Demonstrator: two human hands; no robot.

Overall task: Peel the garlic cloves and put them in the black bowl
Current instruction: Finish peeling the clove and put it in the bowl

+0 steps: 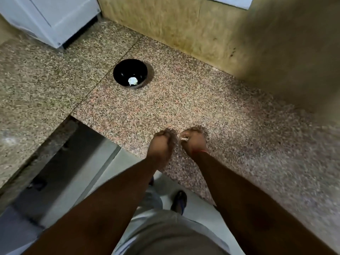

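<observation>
Pale garlic clove [184, 138] pinched in right hand [195, 142] (blurred); left hand [161, 144] curled, grasp unclear.

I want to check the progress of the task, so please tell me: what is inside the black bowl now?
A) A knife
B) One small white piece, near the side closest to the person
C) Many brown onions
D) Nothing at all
B: the black bowl on the speckled counter holds a single small white piece, probably peeled garlic, near its closer side.
</observation>
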